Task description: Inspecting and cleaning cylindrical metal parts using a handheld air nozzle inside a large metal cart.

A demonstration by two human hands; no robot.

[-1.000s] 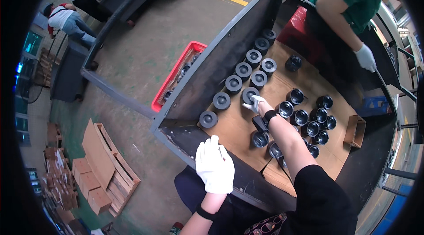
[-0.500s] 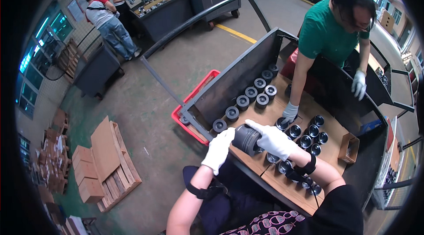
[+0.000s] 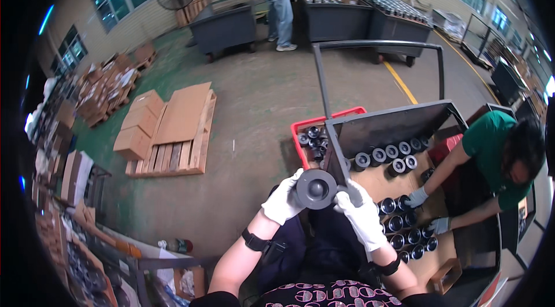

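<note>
A dark grey engine piston (image 3: 316,189) is held up in front of my body, its round dished crown facing up. My left hand (image 3: 282,200), in a white glove, is closed on its left side. Beside the piston's right edge is my gloved right hand (image 3: 361,214); its fingers are smeared by motion, and I cannot tell whether they grip the piston. Right of my hands, a dark metal cart (image 3: 393,128) carries more pistons. Dark ones (image 3: 378,155) stand along its far wall, and shiny-rimmed ones (image 3: 395,224) stand nearer.
A co-worker in green (image 3: 491,145) reaches into the cart with gloved hands among the shiny pistons. Beside the cart, a red crate (image 3: 300,125) holds several pistons. Boxes and cardboard lie on a wooden pallet (image 3: 196,148) to the left. Another person (image 3: 279,6) stands at far carts.
My view has swung left. The piston has moved away from the cart and turned crown up. My right hand has shifted to its right edge. The co-worker now has both hands among the pistons.
</note>
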